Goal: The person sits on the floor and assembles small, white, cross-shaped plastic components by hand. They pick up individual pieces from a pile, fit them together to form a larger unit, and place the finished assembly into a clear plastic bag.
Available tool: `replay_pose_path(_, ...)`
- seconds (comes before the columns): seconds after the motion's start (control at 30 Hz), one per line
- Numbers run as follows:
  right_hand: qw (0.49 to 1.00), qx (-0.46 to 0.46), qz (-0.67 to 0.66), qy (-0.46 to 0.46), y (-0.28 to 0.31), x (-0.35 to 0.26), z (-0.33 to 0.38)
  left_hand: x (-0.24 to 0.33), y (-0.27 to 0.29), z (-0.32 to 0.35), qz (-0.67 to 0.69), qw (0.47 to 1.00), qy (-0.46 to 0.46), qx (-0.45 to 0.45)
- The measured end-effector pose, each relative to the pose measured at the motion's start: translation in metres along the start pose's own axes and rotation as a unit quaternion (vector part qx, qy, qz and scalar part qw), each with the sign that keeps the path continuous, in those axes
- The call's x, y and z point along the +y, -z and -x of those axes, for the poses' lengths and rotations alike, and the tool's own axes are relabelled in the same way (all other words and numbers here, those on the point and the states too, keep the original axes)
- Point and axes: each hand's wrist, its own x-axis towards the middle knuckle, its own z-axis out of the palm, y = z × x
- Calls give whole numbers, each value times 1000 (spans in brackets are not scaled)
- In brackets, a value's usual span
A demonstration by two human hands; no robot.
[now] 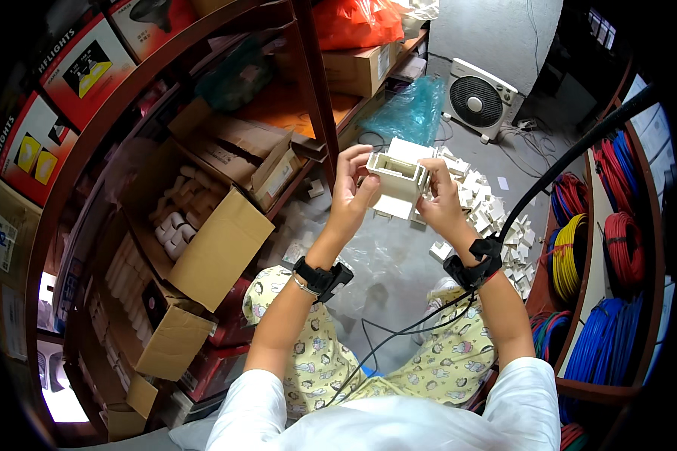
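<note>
Out in front of me, above the floor, my left hand and my right hand are both closed round a white plastic box. It is rectangular, with an open hollow on top and a pale flat part behind it. The left fingers and thumb clasp its left side, and the right ones its right side. Beyond and to the right of my right hand, a heap of small white plastic pieces spreads across the floor. Whether the held box is one piece or several fitted together I cannot tell.
Open cartons crowd the left shelf, beside a red-brown post. A box fan stands at the back, near a blue plastic bag. Coiled wires fill the right rack. A black cable hangs across the right side.
</note>
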Motion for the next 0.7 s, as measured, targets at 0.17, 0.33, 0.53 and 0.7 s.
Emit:
replay_pose_path(0.17, 997, 4, -62, -34, -11, 9, 3, -9, 8, -1, -31, 999, 12, -13)
replay_pose_path(0.33, 995, 31, -31, -86, -15, 15, 5, -14, -4, 3, -121, 990, -65, -14)
replay_pose_path(0.53, 994, 38, -60, -80, -26, 5, 6, -17, 0, 2, -157, 984, -77, -22)
replay_pose_path(0.7, 989, -3, -68, -129, -18, 12, 6, -13, -5, 3, -162, 987, -9, 1)
